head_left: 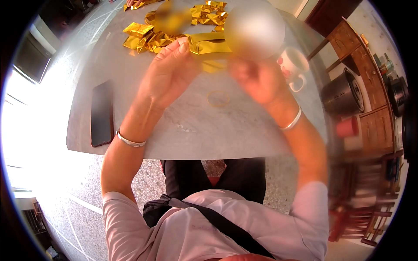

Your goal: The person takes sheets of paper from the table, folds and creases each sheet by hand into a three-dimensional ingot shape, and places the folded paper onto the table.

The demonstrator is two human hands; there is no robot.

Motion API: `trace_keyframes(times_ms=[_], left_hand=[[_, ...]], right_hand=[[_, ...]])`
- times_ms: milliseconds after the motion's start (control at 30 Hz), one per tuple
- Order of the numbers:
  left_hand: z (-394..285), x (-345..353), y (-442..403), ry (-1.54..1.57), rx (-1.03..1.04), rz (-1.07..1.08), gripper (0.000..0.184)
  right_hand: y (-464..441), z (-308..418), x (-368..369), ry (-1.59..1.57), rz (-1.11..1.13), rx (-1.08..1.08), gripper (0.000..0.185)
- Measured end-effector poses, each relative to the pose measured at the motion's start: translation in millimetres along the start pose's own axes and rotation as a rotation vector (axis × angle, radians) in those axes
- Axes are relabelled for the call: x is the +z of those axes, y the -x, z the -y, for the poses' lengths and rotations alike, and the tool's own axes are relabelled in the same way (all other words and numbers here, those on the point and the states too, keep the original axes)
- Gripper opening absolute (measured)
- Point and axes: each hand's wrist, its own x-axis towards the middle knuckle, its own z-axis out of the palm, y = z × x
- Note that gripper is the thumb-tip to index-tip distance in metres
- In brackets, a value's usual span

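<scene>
A folded strip of shiny gold foil paper point(211, 45) is held up in front of me over the table. My left hand point(172, 69) pinches its left end between thumb and fingers. At its right end is my right hand point(261, 78), fingers curled in; a round blurred patch hides part of them and the foil's edge. Below the strip, a flat piece of gold foil point(214, 66) shows between my hands. Just beyond my left hand lie crumpled or folded gold foil pieces point(139, 37). A thin rubber band point(218, 98) rests on the tabletop nearer to me.
On the grey marbled table point(187, 139) a dark phone point(102, 114) lies at left. A white mug with red marks point(295, 65) stands beside my right hand. More folded foil point(209, 14) is at the far side, where another person's hand point(134, 3) shows.
</scene>
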Motion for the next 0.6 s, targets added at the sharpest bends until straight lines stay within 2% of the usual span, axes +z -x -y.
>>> trace_keyframes(times_ms=[200,300,433,533,600], left_hand=[[0.6,4.0,-0.1,0.015,0.000,-0.018,0.017],[0.1,5.6,-0.1,0.013,0.006,-0.029,0.016],[0.6,-2.7,-0.2,0.037,0.002,-0.048,0.015],[-0.4,-9.9,-1.5,0.085,-0.022,0.076,0.013],[1.1,-4.1,-1.3,0.062,0.003,-0.020,0.014]], right_hand=[[-1.6,-4.0,-3.2,0.049,-0.076,-0.019,0.017],[-1.4,-5.0,-1.5,0.076,-0.028,-0.016,0.018],[-1.2,-4.9,0.1,0.081,-0.078,0.055,0.020],[-2.0,-5.1,2.2,0.093,-0.102,0.070,0.021],[-2.5,-5.5,1.1,0.090,-0.097,0.081,0.021]])
